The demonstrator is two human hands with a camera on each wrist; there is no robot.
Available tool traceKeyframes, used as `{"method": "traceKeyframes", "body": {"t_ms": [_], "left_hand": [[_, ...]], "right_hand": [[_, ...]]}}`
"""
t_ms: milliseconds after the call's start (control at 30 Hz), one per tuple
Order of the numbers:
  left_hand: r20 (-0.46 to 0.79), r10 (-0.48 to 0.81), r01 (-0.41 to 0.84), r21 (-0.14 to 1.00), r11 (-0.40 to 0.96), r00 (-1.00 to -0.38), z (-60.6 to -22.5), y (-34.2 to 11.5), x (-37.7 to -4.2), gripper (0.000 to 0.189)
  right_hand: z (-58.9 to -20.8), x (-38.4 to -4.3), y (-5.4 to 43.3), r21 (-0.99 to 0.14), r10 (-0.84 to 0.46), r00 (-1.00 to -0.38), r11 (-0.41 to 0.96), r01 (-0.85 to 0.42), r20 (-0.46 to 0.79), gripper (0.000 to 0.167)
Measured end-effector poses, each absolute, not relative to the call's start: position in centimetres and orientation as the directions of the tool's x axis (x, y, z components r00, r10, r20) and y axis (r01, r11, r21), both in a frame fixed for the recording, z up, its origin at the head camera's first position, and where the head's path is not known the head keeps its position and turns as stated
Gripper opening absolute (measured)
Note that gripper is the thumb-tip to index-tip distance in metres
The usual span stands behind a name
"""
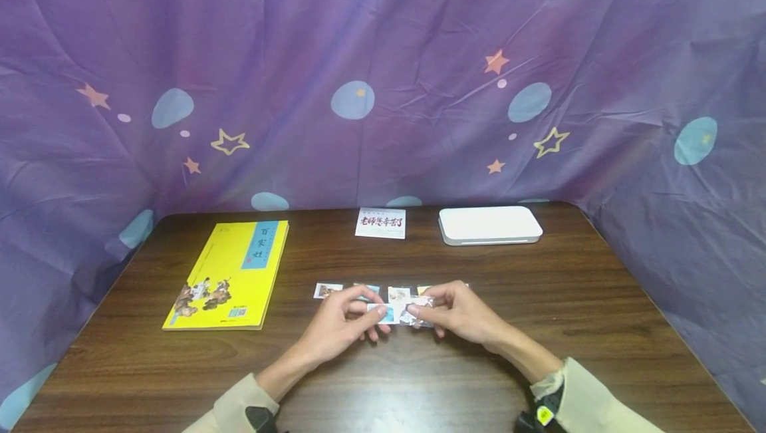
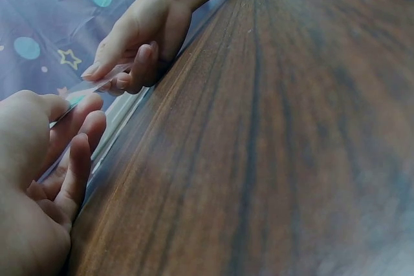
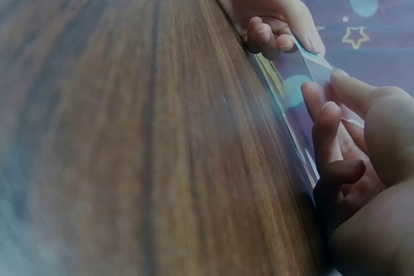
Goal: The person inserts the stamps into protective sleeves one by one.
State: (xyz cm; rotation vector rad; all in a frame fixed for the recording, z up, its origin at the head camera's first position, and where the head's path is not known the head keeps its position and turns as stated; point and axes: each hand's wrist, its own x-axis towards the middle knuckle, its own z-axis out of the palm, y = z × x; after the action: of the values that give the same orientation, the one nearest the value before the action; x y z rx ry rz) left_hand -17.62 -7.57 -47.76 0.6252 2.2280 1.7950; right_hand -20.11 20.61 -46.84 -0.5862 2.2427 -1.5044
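Note:
Over the table's middle, my left hand (image 1: 347, 318) pinches a small stamp-like card (image 1: 383, 314) with a white border and a blue picture between thumb and fingers. My right hand (image 1: 463, 313) pinches a crinkled clear plastic sleeve (image 1: 426, 320) just to the right of it. Card and sleeve meet or overlap; whether the card sits inside the sleeve I cannot tell. In the left wrist view the thin clear sleeve (image 2: 107, 82) spans both hands. Behind the hands lie several similar small cards (image 1: 399, 294) in a row, partly hidden by the fingers.
A yellow book (image 1: 230, 280) lies at the left of the brown wooden table (image 1: 407, 386). Near the back edge are a white card with red and black writing (image 1: 380, 223) and a white flat case (image 1: 491, 225). A purple curtain (image 1: 299, 54) hangs behind.

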Motion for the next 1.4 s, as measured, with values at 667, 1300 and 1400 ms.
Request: {"method": "traceKeyframes", "body": {"t_ms": [667, 1300, 1400], "left_hand": [[0.085, 0.474, 0.185, 0.968, 0.169, -0.877, -47.8, -7.3, -17.6, 0.023], [0.102, 0.503, 0.238, 0.947, 0.215, -0.858, -47.7, -7.4, -17.6, 0.022], [0.101, 0.509, 0.236, 0.949, 0.208, -0.855, -47.8, -7.4, -17.6, 0.022]], "right_hand": [[-47.0, -19.1, 19.6, -0.963, -0.539, -0.842, 0.221, -0.154, 0.011, 0.019], [-47.0, -18.9, 18.9, -0.977, -0.514, -0.857, 0.168, -0.135, 0.03, 0.021], [-47.0, -18.8, 18.9, -0.978, -0.536, -0.843, 0.156, -0.139, 0.034, 0.021]]}}
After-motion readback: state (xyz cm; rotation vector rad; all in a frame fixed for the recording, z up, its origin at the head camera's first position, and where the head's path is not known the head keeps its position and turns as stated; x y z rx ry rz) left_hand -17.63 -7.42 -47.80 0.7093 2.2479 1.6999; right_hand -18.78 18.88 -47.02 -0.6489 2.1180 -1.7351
